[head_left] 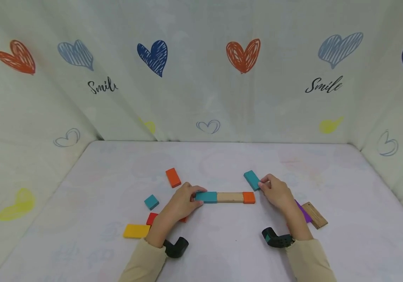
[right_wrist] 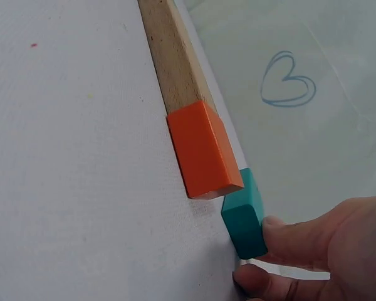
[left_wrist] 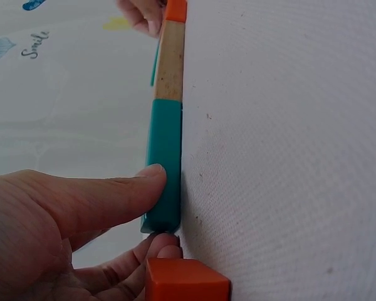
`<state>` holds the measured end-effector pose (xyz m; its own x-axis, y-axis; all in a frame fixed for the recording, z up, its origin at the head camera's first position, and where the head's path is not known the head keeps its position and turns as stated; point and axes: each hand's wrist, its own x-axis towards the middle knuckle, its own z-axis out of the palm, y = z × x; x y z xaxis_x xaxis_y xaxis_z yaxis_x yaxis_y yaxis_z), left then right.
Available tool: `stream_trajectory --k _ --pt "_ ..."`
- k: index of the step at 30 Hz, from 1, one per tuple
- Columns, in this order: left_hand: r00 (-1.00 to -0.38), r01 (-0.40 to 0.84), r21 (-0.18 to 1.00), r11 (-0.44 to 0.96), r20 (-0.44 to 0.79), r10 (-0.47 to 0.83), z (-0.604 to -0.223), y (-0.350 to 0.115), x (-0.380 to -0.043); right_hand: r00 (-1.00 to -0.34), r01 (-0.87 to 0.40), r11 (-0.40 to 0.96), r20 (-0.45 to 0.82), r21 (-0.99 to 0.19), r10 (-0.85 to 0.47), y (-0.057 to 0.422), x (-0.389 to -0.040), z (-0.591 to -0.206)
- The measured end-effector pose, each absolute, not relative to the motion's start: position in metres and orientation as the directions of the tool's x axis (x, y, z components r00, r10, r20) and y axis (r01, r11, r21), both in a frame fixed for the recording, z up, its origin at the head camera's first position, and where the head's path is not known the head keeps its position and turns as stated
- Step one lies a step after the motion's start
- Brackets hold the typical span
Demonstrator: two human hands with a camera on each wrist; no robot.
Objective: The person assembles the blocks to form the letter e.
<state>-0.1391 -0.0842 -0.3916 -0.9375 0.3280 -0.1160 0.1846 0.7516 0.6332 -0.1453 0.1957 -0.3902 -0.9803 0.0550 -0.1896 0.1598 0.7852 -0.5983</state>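
Observation:
A row of blocks lies end to end on the table: a teal block [head_left: 206,197], a plain wooden block [head_left: 229,197] and a short orange block [head_left: 249,197]. My left hand [head_left: 184,199] grips the row's left end, its thumb against the side of the teal block [left_wrist: 164,163] and fingers at its end. Behind the row's right end, a second teal block [head_left: 252,180] lies at a slant. Thumb and fingers of my right hand [head_left: 276,191] pinch that block's near end. In the right wrist view this teal block [right_wrist: 244,216] sits close by the orange block [right_wrist: 203,150].
Left of the row are an orange block [head_left: 173,177], a small teal block [head_left: 151,202], a yellow block [head_left: 136,231] and red pieces [head_left: 151,217] partly under my left forearm. A purple block [head_left: 304,212] and a brown wooden block [head_left: 315,216] lie beside my right forearm.

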Motion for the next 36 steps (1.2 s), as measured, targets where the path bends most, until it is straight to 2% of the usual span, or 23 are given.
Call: stream_trajectory --k 19,36 --pt "-0.941 0.197 0.634 0.748 -0.093 0.326 -0.3918 -0.0830 -0.1386 -0.994 0.087 0.797 -0.103 -0.598 0.031 0.1937 -0.1436 -0.3963" --pt "-0.940 0.187 0.633 0.751 -0.106 0.323 -0.3913 -0.0831 -0.1388 -0.982 0.134 0.799 -0.184 -0.587 0.029 0.1948 -0.1413 -0.3885"
